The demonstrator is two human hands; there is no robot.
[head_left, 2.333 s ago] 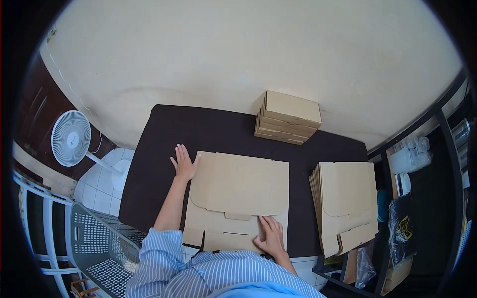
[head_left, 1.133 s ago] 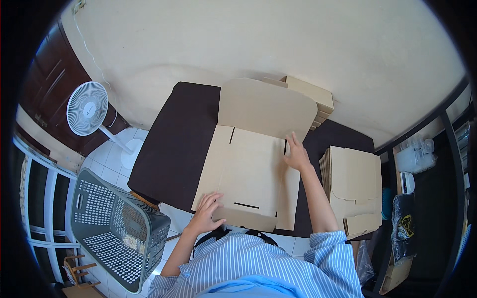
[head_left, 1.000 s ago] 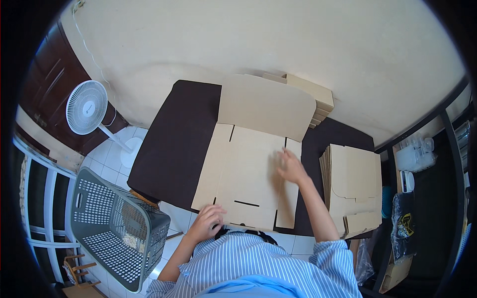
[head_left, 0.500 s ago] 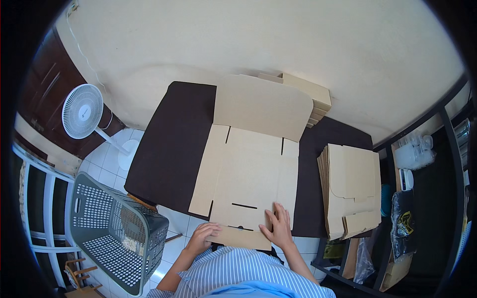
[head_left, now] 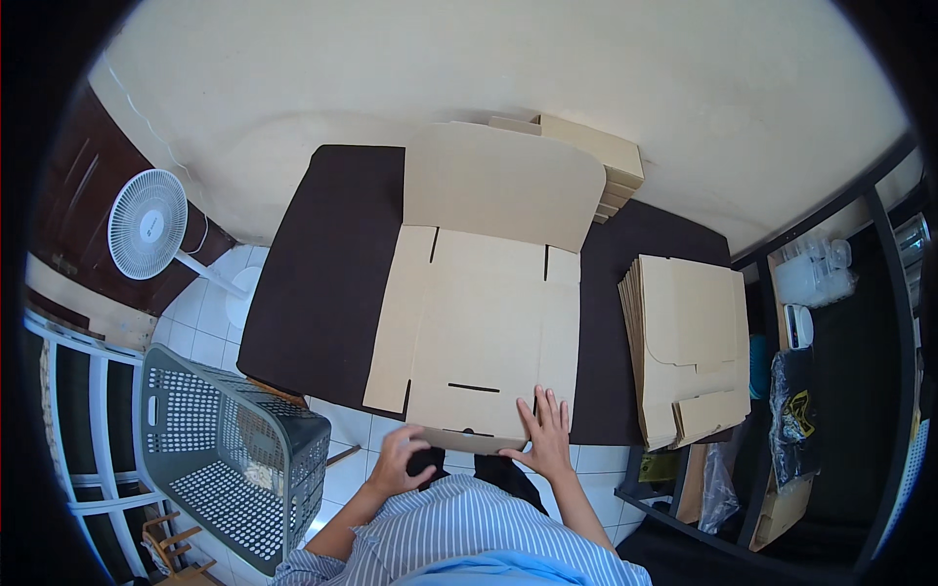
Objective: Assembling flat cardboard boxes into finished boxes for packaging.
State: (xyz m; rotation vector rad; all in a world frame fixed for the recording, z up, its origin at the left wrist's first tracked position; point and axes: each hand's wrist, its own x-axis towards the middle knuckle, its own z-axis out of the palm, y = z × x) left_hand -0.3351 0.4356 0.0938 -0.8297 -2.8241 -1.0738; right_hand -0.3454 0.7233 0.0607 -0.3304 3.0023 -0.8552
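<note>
1. Cardboard box blank (head_left: 489,322) lies unfolded before me on the dark surface (head_left: 318,283), my right hand (head_left: 547,432) spread wide over its near right corner.
2. My left hand (head_left: 396,463) curls loosely by the near left corner, thumb held apart; whether it touches the front flap (head_left: 464,442) I cannot tell.
3. Beyond, the lid panel (head_left: 498,186) rises, partly hiding a stack of folded boxes (head_left: 598,148).
4. Flat box blanks (head_left: 692,317) lie piled to my right; a grey perforated basket (head_left: 310,449) is at my left.
</note>
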